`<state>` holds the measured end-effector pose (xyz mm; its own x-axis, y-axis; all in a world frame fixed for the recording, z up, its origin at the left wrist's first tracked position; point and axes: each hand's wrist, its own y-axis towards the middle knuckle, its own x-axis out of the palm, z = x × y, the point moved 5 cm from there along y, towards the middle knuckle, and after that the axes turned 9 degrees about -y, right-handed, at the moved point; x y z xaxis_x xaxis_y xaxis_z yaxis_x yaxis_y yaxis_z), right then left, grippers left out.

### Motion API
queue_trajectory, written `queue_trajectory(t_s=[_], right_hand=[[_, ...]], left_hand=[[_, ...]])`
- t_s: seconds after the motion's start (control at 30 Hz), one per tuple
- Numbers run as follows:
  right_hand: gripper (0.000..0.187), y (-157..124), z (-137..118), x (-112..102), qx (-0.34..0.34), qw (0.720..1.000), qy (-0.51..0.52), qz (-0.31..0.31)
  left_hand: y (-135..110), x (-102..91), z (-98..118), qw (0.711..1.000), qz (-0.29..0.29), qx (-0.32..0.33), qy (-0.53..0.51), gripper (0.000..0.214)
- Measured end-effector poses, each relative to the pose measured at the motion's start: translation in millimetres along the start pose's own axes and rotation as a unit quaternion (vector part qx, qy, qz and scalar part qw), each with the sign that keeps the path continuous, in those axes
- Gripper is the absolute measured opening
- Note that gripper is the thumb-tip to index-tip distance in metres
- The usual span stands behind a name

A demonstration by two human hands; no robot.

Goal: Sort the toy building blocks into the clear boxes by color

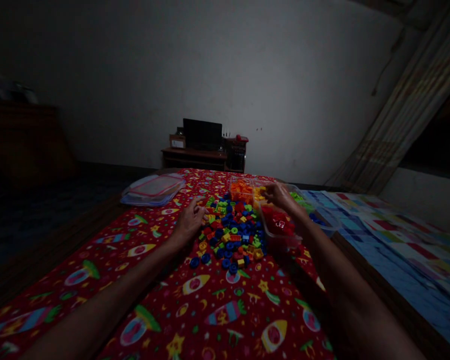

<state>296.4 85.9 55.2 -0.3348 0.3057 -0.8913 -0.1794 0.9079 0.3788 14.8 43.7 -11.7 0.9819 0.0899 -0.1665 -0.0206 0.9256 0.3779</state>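
Observation:
A mixed pile of toy building blocks (230, 232) in blue, green, red, yellow and orange lies on the red patterned cloth. At its left edge rests my left hand (190, 220), fingers bent but apart, touching or just above the nearest blocks. My right hand (281, 196) is over the clear container of yellow blocks (259, 193). Its fingers are bent together downward; whatever lies between the fingertips is too small and dark to make out. Beside it stand containers of orange blocks (241, 190), red blocks (277, 221), green blocks (297, 197) and blue blocks (316, 218).
Stacked clear lids (153, 189), one with a red rim, lie at the left of the cloth (135, 280). A bed with a checked cover (393, 220) is on the right. Against the far wall stands a desk (195, 154) with a dark monitor (202, 133). The room is dim.

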Motion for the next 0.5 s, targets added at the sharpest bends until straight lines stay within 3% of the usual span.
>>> queue_trajectory(t_s=[0.17, 0.33, 0.5], right_hand=[[0.015, 52, 38, 4, 0.09, 0.987, -0.123, -0.042], [0.018, 81, 49, 10, 0.108, 0.981, -0.161, -0.017], [0.029, 92, 52, 10, 0.087, 0.981, -0.173, 0.015]], left_hand=[[5, -15.0, -12, 0.999, 0.029, 0.007, 0.019, 0.043], [8, -21.3, -22, 1.0, 0.026, 0.013, -0.005, 0.046], [10, -24.0, -20, 1.0, 0.03, 0.007, 0.005, 0.047]])
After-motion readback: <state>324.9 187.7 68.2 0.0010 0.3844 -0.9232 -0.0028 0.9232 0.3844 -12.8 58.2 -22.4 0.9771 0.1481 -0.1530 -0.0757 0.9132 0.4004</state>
